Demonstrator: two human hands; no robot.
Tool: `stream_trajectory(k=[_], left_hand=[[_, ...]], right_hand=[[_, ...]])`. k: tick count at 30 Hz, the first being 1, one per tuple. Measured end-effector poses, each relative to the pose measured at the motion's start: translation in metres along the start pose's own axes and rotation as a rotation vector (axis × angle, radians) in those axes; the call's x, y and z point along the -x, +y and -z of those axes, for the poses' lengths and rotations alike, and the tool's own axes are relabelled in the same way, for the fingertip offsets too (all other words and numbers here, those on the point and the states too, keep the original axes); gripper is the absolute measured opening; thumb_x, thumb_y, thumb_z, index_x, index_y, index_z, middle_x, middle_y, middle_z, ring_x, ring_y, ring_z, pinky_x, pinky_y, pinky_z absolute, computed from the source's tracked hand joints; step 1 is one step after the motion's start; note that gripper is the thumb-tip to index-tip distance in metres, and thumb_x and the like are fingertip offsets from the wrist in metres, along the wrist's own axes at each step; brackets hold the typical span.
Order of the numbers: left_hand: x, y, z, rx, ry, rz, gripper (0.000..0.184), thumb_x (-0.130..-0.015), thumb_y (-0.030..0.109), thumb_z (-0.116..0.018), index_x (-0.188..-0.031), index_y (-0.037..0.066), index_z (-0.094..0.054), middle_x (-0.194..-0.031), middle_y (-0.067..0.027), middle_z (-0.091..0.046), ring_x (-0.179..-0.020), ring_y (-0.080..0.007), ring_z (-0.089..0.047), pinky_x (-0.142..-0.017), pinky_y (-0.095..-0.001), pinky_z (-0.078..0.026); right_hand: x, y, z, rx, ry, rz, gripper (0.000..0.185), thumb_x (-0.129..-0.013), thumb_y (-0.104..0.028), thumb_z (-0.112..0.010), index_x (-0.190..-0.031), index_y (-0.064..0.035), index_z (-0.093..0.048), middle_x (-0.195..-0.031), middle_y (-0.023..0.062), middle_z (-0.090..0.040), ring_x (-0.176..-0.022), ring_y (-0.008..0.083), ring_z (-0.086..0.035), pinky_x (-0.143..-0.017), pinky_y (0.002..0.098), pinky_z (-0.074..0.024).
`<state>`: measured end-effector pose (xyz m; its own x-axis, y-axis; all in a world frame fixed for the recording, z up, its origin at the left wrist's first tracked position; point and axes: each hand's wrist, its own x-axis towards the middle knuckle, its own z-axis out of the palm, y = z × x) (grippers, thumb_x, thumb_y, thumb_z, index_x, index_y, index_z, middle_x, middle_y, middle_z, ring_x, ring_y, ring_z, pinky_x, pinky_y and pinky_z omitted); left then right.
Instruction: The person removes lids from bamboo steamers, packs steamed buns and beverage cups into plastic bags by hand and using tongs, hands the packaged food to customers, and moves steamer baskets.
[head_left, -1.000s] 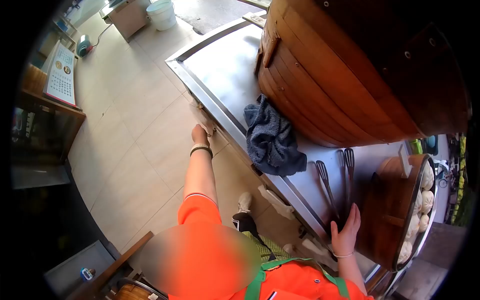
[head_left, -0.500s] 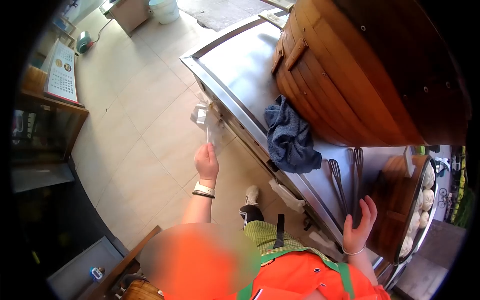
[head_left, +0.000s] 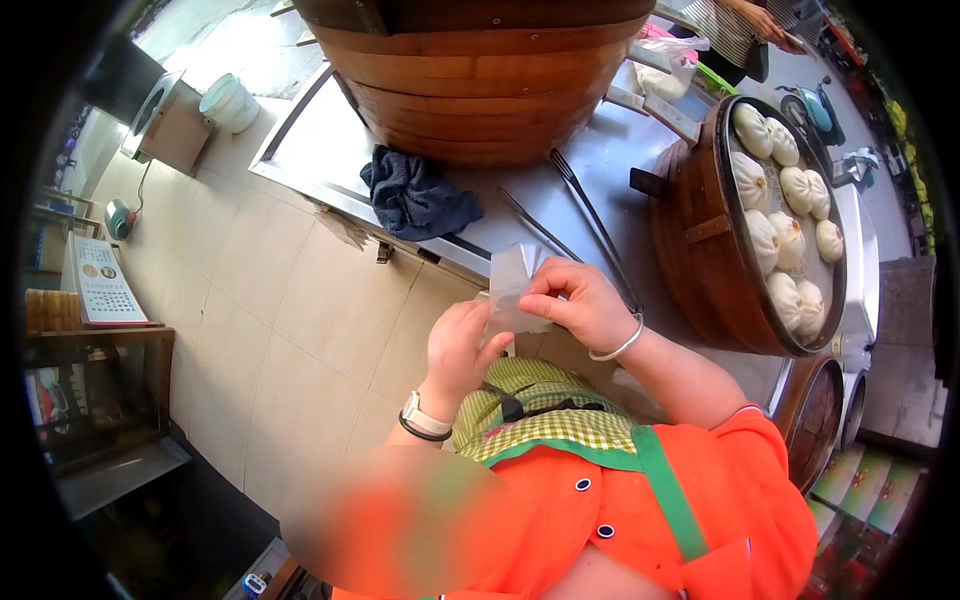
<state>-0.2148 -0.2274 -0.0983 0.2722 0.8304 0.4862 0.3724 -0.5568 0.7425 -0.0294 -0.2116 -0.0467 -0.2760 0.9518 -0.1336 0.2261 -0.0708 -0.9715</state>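
The step in hand looked to be readying a thin plastic bag (head_left: 508, 282), held at the near edge of the worktop (head_left: 305, 145), to the right of the dark cloth (head_left: 415, 195) lying along that edge. The right hand (head_left: 585, 305) had its grip pinched closed on the bag; the left hand (head_left: 460, 348) had thumb and fingers parted beside it, its hold impossible to tell. The next move seemed to call for teasing the layers apart.

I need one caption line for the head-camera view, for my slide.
The right hand pinches thin translucent plastic beside the left hand, near an open steamer of buns.
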Motion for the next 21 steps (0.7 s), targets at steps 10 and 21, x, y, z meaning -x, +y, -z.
stream_trajectory(k=[10, 21], left_hand=[[-0.005, 0.153, -0.146, 0.425, -0.318, 0.124, 0.021, -0.08, 0.008, -0.06, -0.1, 0.0, -0.057, -0.085, -0.0093, -0.057, -0.072, -0.0155, -0.056, -0.064, -0.0257, -0.047], [0.024, 0.224, -0.256, 1.74, -0.693, 0.847, 0.018, -0.087, 0.02, -0.054, -0.095, 0.004, -0.051, -0.079, -0.0018, -0.055, -0.078, -0.0158, -0.052, -0.073, -0.0307, -0.042]], right_hand=[[0.187, 0.029, 0.093, 0.301, 0.576, 0.241, 0.01, -0.071, -0.005, -0.065, -0.073, -0.001, -0.056, -0.077, 0.008, -0.05, -0.063, 0.0166, -0.049, -0.058, 0.0242, -0.0409], [0.341, 0.111, 0.192, -0.993, 1.169, -0.049, 0.019, -0.084, -0.006, -0.053, -0.068, -0.0089, -0.043, -0.064, 0.0006, -0.049, -0.054, 0.0103, -0.048, -0.051, 0.0223, -0.0409]])
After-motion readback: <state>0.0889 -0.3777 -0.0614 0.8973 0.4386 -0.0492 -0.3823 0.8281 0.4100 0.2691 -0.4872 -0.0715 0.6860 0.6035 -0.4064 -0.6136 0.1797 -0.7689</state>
